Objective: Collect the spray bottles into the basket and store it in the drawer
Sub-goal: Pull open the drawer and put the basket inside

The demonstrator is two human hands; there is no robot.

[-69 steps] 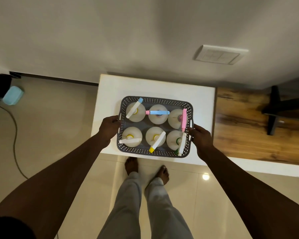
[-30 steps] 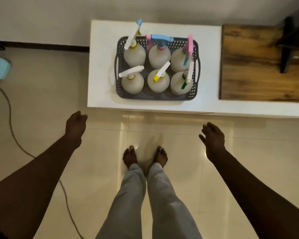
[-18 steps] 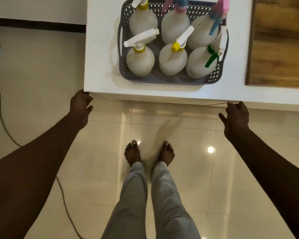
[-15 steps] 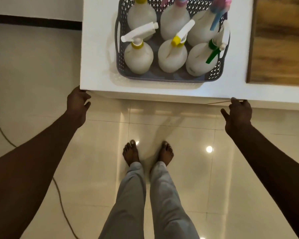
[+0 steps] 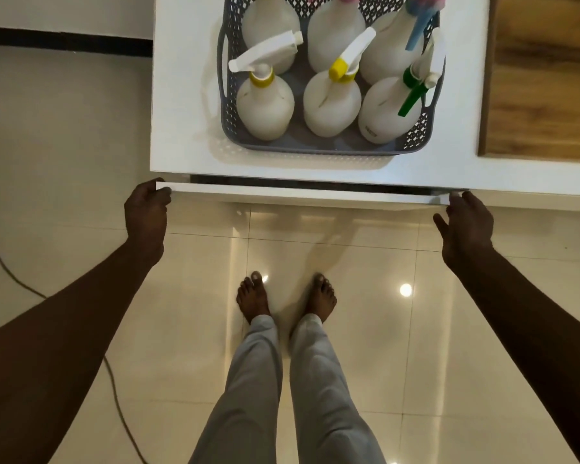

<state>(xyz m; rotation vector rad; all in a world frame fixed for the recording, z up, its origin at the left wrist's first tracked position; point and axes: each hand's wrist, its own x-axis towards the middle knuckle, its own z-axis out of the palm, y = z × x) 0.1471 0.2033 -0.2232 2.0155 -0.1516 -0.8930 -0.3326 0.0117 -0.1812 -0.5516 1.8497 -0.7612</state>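
Note:
A grey perforated basket (image 5: 318, 149) stands on the white cabinet top (image 5: 185, 95), filled with several white spray bottles; the front row has a white-nozzle bottle (image 5: 265, 105), a yellow-nozzle one (image 5: 332, 102) and a green-trigger one (image 5: 387, 112). Below the top's front edge, a white drawer front (image 5: 298, 193) sticks out a little, with a dark gap behind it. My left hand (image 5: 146, 212) grips the drawer front's left end. My right hand (image 5: 464, 222) holds its right end, fingers curled at the corner.
A wooden surface (image 5: 543, 78) adjoins the cabinet on the right. My bare feet (image 5: 285, 296) stand on glossy tiles right in front of the drawer. A cable (image 5: 0, 262) trails over the floor at left. A dark skirting line runs along the wall at top left.
Both hands let go of the basket, dropped to the cabinet's front edge and took the drawer front's ends. The drawer has come out slightly. The camera has tilted down and closer.

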